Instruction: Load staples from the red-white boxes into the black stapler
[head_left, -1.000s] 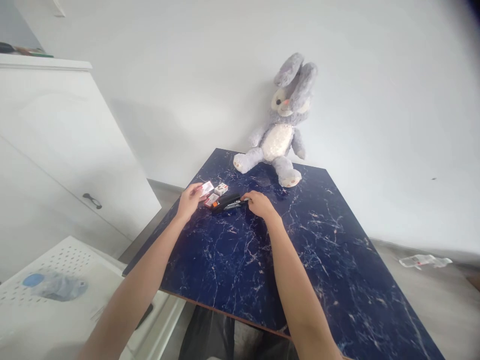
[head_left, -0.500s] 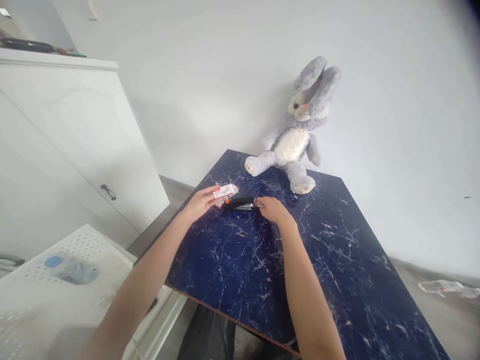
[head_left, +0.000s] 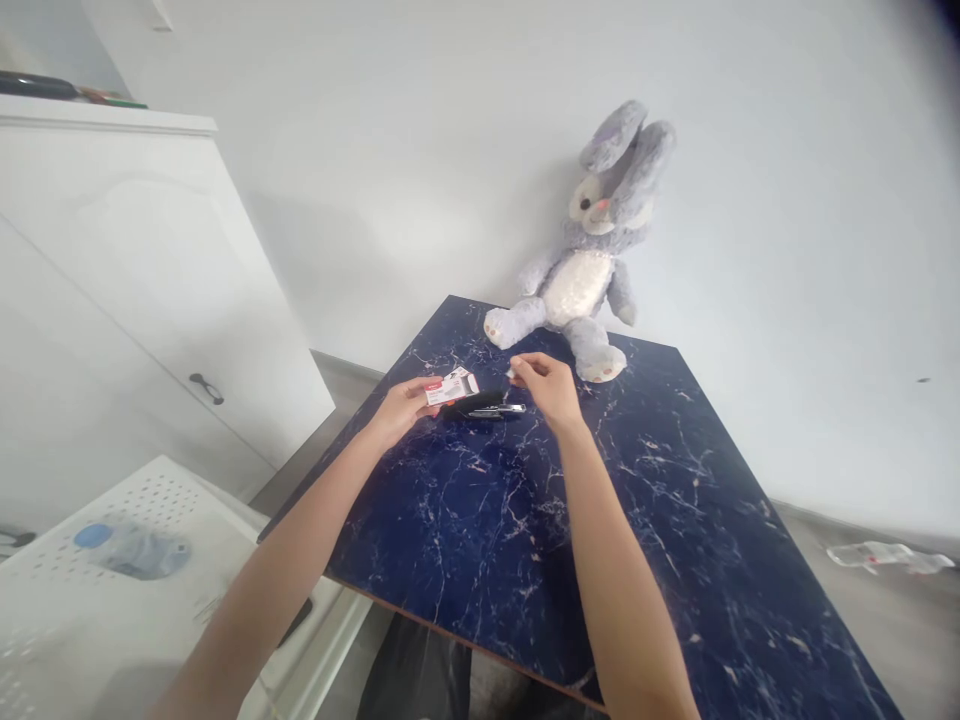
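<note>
My left hand is closed on a small red-and-white cardboard box, holding it by its left end above the table. The box's top flap stands up at its far side. Just below and to the right of the box lies a black stapler, its silver metal part sticking out to the right. My right hand is raised beyond the stapler's right end, apart from it. Its thumb and forefinger pinch a small whitish piece, too small to make out clearly.
A grey plush rabbit sits at the back of the blue marbled table, against the wall. On the left, a plastic bottle lies on a white perforated surface near a white cabinet. Clear plastic packaging lies on the floor at right.
My right hand has left the stapler's right end and moved up and away, pinching a small whitish piece. The box in my left hand has tilted, and its flap shows.
</note>
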